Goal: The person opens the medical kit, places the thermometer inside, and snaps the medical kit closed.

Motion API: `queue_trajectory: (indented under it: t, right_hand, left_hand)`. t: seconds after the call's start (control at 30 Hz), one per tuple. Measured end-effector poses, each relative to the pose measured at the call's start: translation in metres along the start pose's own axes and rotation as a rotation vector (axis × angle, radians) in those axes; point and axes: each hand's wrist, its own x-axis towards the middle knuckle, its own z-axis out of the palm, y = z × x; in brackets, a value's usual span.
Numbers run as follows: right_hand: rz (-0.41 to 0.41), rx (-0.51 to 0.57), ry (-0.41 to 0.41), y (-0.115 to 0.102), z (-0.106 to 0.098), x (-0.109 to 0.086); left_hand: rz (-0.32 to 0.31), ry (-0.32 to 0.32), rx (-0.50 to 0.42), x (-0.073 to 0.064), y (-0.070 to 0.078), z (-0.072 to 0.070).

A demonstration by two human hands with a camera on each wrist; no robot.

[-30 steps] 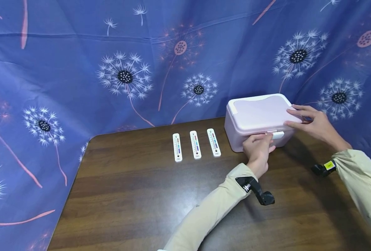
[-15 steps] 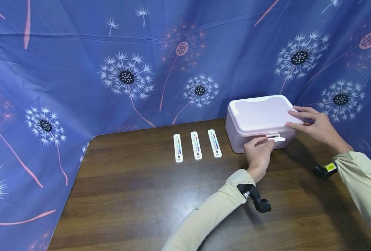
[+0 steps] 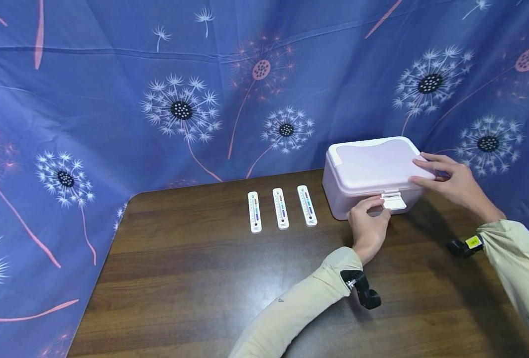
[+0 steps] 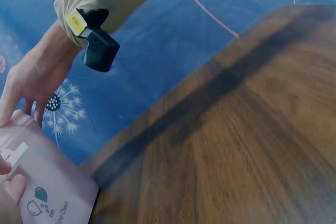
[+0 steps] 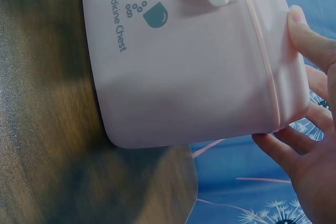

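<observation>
Box, pink, its lid down, stands at the far right of the table, near the cloth. The right hand rests fingers spread on the lid's right end; the right wrist view adds a fingertip against the end wall, hidden from the head. The left hand is curled, thumb and forefinger pinching the left end of the latch. Three thermometers lie left of the box, seen only from the head, their scales too small to read. Half a second ago the latch jutted out nearly level; now it slants downward. "Medicine Chest" lettering reads whole only from the right wrist; the left wrist view cuts it off.
</observation>
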Motion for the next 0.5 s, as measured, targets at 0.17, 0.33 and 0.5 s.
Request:
queue_trajectory:
  t: [0.17, 0.33, 0.5]
  right_hand:
    - [0.017, -0.003, -0.005, -0.003, -0.001, -0.002]
    - [0.045, -0.012, -0.014, -0.003, 0.001, -0.004]
    - [0.054, -0.013, -0.013, -0.002, 0.002, -0.004]
  left_hand:
    - [-0.015, -0.034, -0.088, 0.0, -0.003, -0.002]
    - [-0.018, -0.061, -0.109, -0.001, -0.006, -0.002]
    - [0.009, -0.076, -0.082, 0.001, -0.012, -0.003]
